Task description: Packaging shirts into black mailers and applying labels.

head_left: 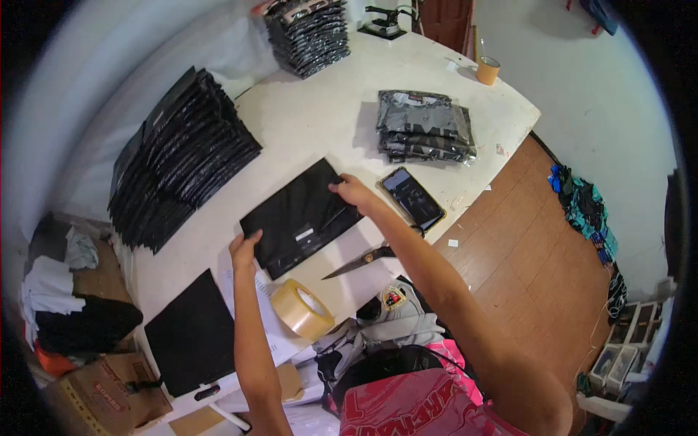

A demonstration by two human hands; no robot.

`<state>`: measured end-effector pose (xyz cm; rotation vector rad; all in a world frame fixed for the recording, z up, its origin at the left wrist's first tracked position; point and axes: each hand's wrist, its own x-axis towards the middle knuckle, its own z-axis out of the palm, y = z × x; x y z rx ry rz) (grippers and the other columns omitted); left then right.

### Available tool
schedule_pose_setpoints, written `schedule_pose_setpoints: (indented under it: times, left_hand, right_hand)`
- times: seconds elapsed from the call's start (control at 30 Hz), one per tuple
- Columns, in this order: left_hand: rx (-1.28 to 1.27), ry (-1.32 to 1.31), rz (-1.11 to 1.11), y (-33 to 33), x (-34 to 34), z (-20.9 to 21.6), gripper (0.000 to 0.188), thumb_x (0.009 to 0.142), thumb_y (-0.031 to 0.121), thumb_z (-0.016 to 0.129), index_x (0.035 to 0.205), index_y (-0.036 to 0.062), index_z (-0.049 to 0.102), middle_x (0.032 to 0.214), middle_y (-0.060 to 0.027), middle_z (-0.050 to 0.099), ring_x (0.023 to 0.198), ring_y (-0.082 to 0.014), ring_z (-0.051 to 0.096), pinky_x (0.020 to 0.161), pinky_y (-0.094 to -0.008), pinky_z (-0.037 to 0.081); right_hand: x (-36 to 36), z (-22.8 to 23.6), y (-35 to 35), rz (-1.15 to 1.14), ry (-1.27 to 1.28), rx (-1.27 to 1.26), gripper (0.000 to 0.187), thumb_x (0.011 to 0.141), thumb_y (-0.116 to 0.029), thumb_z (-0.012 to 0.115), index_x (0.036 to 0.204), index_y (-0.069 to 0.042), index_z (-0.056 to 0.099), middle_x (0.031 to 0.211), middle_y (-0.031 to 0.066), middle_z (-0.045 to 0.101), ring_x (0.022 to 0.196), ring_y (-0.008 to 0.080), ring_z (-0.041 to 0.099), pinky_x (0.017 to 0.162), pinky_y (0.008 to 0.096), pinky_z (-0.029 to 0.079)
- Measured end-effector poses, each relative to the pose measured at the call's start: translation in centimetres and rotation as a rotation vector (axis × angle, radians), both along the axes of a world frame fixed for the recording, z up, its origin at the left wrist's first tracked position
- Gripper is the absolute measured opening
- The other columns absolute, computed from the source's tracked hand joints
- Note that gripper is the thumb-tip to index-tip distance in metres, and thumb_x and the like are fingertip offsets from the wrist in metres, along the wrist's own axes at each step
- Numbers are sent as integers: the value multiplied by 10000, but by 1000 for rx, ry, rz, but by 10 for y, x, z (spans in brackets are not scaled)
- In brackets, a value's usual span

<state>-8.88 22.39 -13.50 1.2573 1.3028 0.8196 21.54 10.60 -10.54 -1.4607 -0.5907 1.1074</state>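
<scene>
A flat black folded packet point(298, 211) with a small white label lies tilted on the white table, its surface slightly glossy. My left hand point(246, 251) grips its near left corner, thumb on top. At the far right edge, my right hand point(352, 195) pinches the same packet with the thumb over it. Just to the near side are scissors point(360, 262) with dark handles and a wide roll of clear tape point(302, 309) on white paper sheets point(280, 341). A phone point(412, 198) with its screen lit rests beside my right forearm.
Black packets form a long leaning stack point(182, 160) at left; bagged items make another pile point(305, 36) at the back. Bagged grey shirts point(425, 127) sit at right. A flat black sheet point(193, 334) lies near left, above a cardboard box point(109, 392). The table's right edge drops to tiled floor point(509, 254).
</scene>
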Motion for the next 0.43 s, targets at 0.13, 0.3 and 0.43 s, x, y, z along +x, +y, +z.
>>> schedule_pose_setpoints:
  times: [0.13,0.3,0.43]
  left_hand:
    - [19,-291,60,-25,68,35,244,854,180,717,1000,10,620,938,-79,659,806,-185,642,718,-294,517]
    - [-259,-42,-37,-31,43,35,339,888,279,677,1075,5,608,1017,-115,646,903,-206,631,761,-319,519]
    - [-413,-369,-87,-29,27,16,413,865,141,690,1191,-80,565,1137,-173,638,1050,-264,620,932,-410,496]
  right_hand:
    - [47,-28,-11,-8,243,86,581,856,-237,689,1291,81,473,1122,209,624,972,265,612,835,365,484]
    - [33,-37,-11,-155,-127,-42,507,830,-286,718,1136,101,600,987,185,675,858,243,643,772,337,500]
    - [31,-27,-27,111,237,50,443,807,-246,735,1112,61,640,1047,196,688,995,263,671,922,414,510]
